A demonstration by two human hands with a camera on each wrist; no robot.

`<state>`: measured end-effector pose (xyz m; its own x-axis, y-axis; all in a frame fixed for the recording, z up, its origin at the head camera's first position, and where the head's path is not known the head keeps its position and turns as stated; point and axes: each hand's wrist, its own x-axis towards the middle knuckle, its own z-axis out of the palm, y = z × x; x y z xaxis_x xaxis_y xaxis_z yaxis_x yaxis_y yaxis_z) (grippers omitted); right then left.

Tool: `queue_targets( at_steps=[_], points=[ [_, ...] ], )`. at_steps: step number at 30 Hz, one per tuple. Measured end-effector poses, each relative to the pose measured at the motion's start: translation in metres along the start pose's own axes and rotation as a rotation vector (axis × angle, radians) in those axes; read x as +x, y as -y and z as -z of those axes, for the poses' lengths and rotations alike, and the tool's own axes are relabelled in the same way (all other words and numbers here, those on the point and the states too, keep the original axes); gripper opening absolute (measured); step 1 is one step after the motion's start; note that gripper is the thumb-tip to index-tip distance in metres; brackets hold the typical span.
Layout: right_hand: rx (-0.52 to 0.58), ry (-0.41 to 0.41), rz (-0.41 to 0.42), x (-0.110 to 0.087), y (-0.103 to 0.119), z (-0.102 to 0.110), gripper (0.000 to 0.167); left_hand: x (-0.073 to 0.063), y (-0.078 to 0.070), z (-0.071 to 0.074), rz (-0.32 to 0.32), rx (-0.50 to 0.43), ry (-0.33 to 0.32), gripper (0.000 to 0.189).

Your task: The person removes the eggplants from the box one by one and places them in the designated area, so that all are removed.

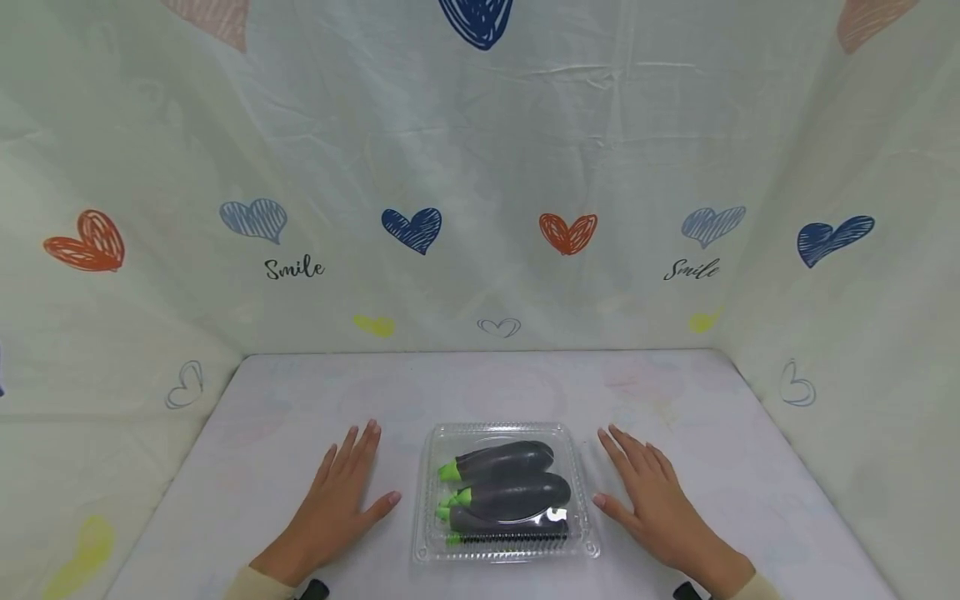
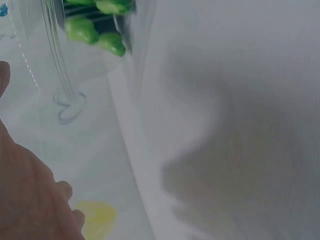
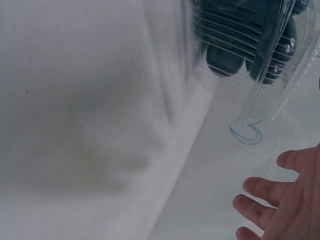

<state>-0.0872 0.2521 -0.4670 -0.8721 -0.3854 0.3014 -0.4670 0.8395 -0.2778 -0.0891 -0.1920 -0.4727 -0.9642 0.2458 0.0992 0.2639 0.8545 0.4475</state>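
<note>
Between my two hands on the white table stands a clear plastic clamshell box [image 1: 506,431] with its lid down. Inside lie several dark eggplants [image 1: 517,492], their green stem ends [image 1: 450,472] pointing left. To the left of the box is my left hand [image 1: 341,496], fingers straight and spread, apart from it. My right hand [image 1: 656,500] mirrors it on the right side, also spread and holding nothing. The left wrist view catches the green stem ends [image 2: 82,30] through the plastic; the right wrist view shows the rounded dark ends of the eggplants [image 3: 225,60].
The white table [image 1: 300,392] meets a pale cloth backdrop [image 1: 480,167] at its back edge and along both sides. Printed hearts and the word "Smile" decorate the cloth. A dark wrist strap [image 1: 315,590] shows at the left sleeve.
</note>
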Motion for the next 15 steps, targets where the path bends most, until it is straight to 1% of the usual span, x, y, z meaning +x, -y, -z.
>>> queue_targets(
  at_steps=[3, 7, 12, 15],
  points=[
    [0.017, 0.008, -0.006, -0.003, 0.005, 0.000, 0.081, -0.003, -0.008, -0.001, 0.005, -0.022, 0.030, 0.098],
    [0.033, 0.013, -0.006, -0.008, 0.011, -0.001, 0.081, -0.007, -0.015, -0.004, -0.009, -0.047, 0.054, 0.101],
    [0.016, -0.011, 0.029, -0.013, 0.016, -0.004, 0.085, -0.012, -0.022, -0.010, -0.030, -0.040, 0.077, 0.104],
    [0.008, -0.031, 0.055, -0.016, 0.018, -0.007, 0.088, -0.015, -0.025, -0.015, -0.039, -0.040, 0.075, 0.106]
  ],
)
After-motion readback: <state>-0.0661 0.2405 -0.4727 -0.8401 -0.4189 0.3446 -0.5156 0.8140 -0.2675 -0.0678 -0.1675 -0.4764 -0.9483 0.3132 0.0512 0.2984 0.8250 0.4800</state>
